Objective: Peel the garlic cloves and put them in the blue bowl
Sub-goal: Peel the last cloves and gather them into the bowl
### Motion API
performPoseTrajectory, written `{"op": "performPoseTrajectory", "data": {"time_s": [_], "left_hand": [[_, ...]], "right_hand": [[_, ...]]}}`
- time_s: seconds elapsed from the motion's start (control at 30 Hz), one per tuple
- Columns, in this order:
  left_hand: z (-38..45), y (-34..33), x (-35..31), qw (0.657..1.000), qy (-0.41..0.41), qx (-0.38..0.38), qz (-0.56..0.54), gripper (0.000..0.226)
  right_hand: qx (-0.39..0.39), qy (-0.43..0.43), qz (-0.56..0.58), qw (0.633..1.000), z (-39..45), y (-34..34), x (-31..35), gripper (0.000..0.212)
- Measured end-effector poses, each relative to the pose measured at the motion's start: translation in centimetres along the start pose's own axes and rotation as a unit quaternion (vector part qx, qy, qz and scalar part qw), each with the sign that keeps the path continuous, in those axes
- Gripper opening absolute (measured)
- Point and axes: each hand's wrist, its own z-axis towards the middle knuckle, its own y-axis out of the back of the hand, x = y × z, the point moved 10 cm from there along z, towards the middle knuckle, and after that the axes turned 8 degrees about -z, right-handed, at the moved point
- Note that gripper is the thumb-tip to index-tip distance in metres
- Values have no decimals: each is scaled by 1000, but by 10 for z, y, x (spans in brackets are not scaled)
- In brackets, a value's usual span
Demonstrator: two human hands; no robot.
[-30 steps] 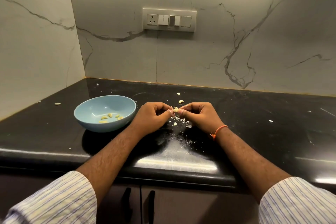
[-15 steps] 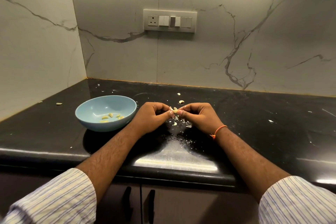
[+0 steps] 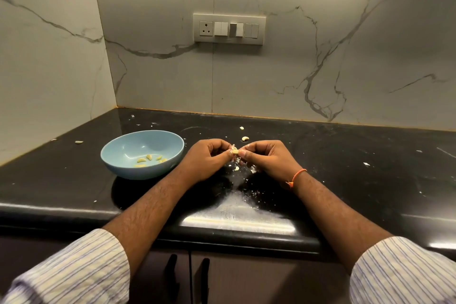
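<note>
1. The left hand (image 3: 209, 159) and the right hand (image 3: 267, 159) meet fingertip to fingertip above the black counter (image 3: 345, 168), both with fingers curled inward.
2. Between them sits one garlic clove (image 3: 235, 151), pinched from both sides by thumbs and forefingers; a thin flap of pale skin sticks up at its top.
3. The blue bowl (image 3: 138, 145) stands on the counter just to the left of the left hand, close to its knuckles; whether they touch cannot be told.
4. Inside the bowl lie several peeled cloves (image 3: 148, 159), yellowish, gathered toward the near right side of its floor.
5. Two more cloves (image 3: 244, 138) lie on the counter just behind the hands, one nearer and one farther back toward the wall.
6. Another clove (image 3: 79, 142) lies well apart, far left near the side wall.
7. Scraps of skin (image 3: 243, 195) are scattered on the counter under and in front of the hands, down to the shiny front edge.
8. An orange thread (image 3: 297, 176) circles the right wrist.
9. Both forearms are bare, with striped sleeves (image 3: 74, 271) pushed up toward the elbows.
10. A switch panel (image 3: 229, 29) with a socket is set in the marble wall behind.
11. Below the counter edge, two dark cabinet handles (image 3: 187, 276) stand side by side.
</note>
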Motion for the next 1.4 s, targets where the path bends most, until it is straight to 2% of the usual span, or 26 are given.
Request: {"op": "performPoseTrajectory", "data": {"time_s": [0.13,0.3,0.5,0.63,0.73,1.0,1.4], "left_hand": [[0,5,0,999,-13,-28,-17,8],[-1,3,-2,996,-1,-10,-84,40],[-5,4,-11,998,-26,-16,-54,21],[-3,5,-11,999,-28,-20,-27,21],[-1,8,-7,999,-24,-29,-29,19],[1,5,-5,998,-21,-22,-48,18],[-4,8,-9,999,-23,-37,12,7]], "right_hand": [[-27,6,-23,999,2,3,-3,8],[-58,7,-47,997,5,8,-7,6],[-66,27,-127,989,3,6,-3,13],[-94,63,-188,976,0,8,6,8],[-125,118,-229,958,-4,12,20,12],[-141,194,-229,943,-7,12,36,17],[-100,123,-229,960,-7,7,27,11]]}}
